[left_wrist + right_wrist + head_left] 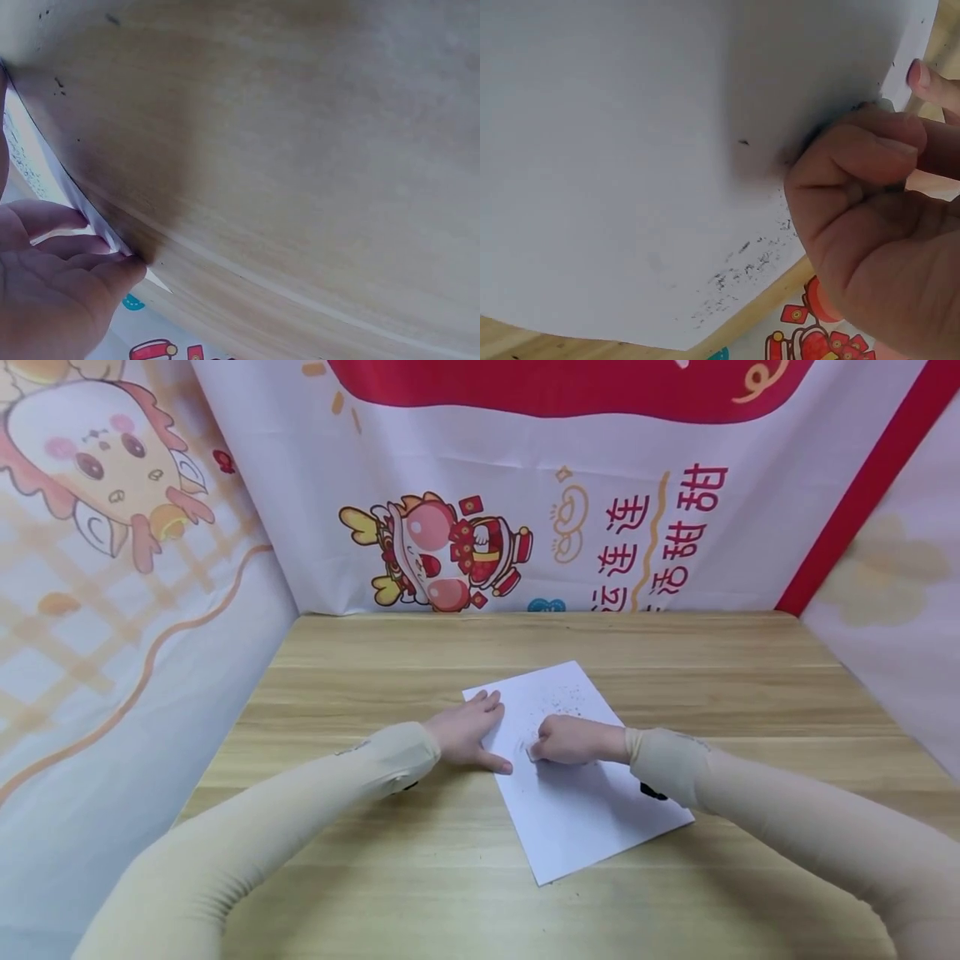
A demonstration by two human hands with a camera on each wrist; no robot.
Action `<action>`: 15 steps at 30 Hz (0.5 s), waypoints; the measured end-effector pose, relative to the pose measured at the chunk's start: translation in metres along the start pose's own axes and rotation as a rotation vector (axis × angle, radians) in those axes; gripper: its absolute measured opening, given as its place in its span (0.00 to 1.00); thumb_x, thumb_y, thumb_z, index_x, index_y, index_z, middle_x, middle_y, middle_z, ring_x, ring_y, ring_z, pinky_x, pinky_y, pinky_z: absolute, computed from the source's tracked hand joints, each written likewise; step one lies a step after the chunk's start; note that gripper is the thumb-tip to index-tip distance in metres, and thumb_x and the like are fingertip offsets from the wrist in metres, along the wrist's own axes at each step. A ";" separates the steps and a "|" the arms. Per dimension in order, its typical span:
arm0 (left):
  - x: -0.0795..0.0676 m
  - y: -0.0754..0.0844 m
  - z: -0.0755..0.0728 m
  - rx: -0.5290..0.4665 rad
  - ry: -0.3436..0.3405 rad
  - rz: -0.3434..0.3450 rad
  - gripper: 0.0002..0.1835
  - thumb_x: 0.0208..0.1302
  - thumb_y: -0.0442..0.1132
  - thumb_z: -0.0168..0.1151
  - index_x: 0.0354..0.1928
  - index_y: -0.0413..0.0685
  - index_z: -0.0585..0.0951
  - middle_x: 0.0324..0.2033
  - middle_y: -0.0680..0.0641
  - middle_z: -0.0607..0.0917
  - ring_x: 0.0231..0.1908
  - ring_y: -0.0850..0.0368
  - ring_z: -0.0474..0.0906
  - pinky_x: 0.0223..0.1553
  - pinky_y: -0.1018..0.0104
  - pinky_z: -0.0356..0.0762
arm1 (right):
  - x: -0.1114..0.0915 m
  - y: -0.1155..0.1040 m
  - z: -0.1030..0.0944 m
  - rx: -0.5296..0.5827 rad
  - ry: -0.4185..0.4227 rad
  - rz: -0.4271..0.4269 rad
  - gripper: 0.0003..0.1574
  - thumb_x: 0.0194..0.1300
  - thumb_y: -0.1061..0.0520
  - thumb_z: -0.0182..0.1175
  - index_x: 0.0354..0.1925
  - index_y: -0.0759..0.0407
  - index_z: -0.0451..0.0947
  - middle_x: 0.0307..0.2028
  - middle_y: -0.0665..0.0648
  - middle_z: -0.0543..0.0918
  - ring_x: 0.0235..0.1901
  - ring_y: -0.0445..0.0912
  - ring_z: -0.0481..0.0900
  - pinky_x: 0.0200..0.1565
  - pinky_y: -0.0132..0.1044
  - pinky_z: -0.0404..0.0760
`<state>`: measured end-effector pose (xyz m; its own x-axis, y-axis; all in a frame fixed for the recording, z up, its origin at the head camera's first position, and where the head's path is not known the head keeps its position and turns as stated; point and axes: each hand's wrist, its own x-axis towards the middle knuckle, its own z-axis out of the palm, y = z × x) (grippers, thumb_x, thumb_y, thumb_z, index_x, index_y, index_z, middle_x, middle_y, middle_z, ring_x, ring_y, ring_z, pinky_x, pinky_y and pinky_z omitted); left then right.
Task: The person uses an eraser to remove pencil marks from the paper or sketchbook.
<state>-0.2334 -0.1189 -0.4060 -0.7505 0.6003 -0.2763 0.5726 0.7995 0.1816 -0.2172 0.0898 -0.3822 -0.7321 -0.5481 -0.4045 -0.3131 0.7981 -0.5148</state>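
Note:
A sheet of white paper (600, 827) lies slanted on the wooden table. My left hand (468, 728) rests on its left edge, fingers spread and thumb apart. In the left wrist view, the fingertips (127, 262) reach over the paper's edge. My right hand (573, 740) is on the middle of the sheet, fingers curled in, pinching a small pale eraser (887, 105). Most of the eraser is hidden by the fingers. Dark eraser crumbs (742, 270) are scattered on the paper, mostly toward its far end, with a few beside the right hand.
The wooden table (360, 877) spreads around the sheet, with a few dark specks (58, 82) by its left edge. A printed cloth (480, 460) hangs along the far edge, and more patterned cloth (187, 677) borders the left side.

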 end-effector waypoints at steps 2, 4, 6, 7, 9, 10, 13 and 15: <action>0.001 -0.001 0.000 0.006 -0.010 -0.002 0.60 0.53 0.75 0.59 0.75 0.38 0.55 0.75 0.37 0.48 0.73 0.42 0.42 0.70 0.56 0.46 | 0.003 -0.002 -0.002 -0.006 0.011 -0.003 0.15 0.70 0.57 0.53 0.25 0.59 0.76 0.17 0.49 0.67 0.18 0.41 0.65 0.24 0.32 0.66; 0.001 -0.001 -0.001 0.016 -0.015 0.005 0.60 0.53 0.75 0.59 0.75 0.36 0.56 0.74 0.36 0.49 0.73 0.41 0.43 0.70 0.56 0.47 | 0.008 -0.004 -0.004 -0.011 0.030 -0.008 0.14 0.70 0.57 0.54 0.28 0.61 0.77 0.18 0.50 0.69 0.19 0.42 0.67 0.26 0.34 0.68; 0.000 0.001 -0.003 0.034 -0.020 0.015 0.60 0.54 0.74 0.60 0.74 0.34 0.56 0.74 0.33 0.50 0.73 0.39 0.45 0.70 0.55 0.48 | 0.016 -0.005 -0.006 -0.036 0.055 -0.014 0.14 0.71 0.57 0.54 0.30 0.62 0.78 0.20 0.52 0.72 0.22 0.44 0.70 0.29 0.36 0.71; 0.000 0.001 -0.004 0.048 -0.021 0.019 0.60 0.55 0.74 0.60 0.74 0.33 0.57 0.73 0.32 0.51 0.72 0.38 0.46 0.70 0.55 0.48 | 0.020 -0.006 -0.006 -0.045 0.059 -0.011 0.14 0.72 0.57 0.53 0.33 0.63 0.80 0.21 0.53 0.73 0.23 0.45 0.71 0.31 0.36 0.71; -0.001 0.003 -0.005 0.063 -0.016 0.029 0.59 0.55 0.72 0.61 0.72 0.31 0.58 0.72 0.30 0.52 0.71 0.35 0.48 0.69 0.54 0.49 | 0.025 -0.007 -0.006 -0.060 0.064 -0.003 0.15 0.73 0.56 0.52 0.38 0.65 0.81 0.23 0.54 0.75 0.25 0.45 0.72 0.34 0.37 0.72; -0.002 0.003 -0.006 0.074 -0.015 0.030 0.59 0.55 0.72 0.62 0.72 0.30 0.58 0.72 0.29 0.53 0.71 0.35 0.49 0.69 0.54 0.50 | 0.027 -0.007 -0.006 -0.073 0.063 0.001 0.16 0.74 0.56 0.51 0.39 0.65 0.82 0.24 0.54 0.76 0.25 0.45 0.73 0.34 0.37 0.73; -0.003 0.004 -0.008 0.093 -0.013 0.033 0.59 0.55 0.72 0.62 0.71 0.28 0.59 0.71 0.27 0.54 0.70 0.33 0.50 0.69 0.53 0.51 | 0.029 -0.010 -0.007 -0.096 0.039 -0.005 0.15 0.72 0.55 0.55 0.41 0.66 0.83 0.25 0.54 0.78 0.27 0.45 0.75 0.35 0.37 0.74; -0.004 0.005 -0.010 0.091 -0.010 0.046 0.59 0.55 0.71 0.63 0.70 0.27 0.59 0.70 0.26 0.54 0.70 0.32 0.51 0.69 0.52 0.51 | 0.028 -0.011 -0.009 -0.105 0.005 -0.006 0.15 0.70 0.55 0.58 0.39 0.67 0.84 0.26 0.54 0.80 0.28 0.46 0.76 0.36 0.38 0.75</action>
<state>-0.2311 -0.1169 -0.3949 -0.7194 0.6358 -0.2794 0.6344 0.7654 0.1082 -0.2400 0.0678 -0.3816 -0.7330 -0.5518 -0.3978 -0.3786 0.8168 -0.4353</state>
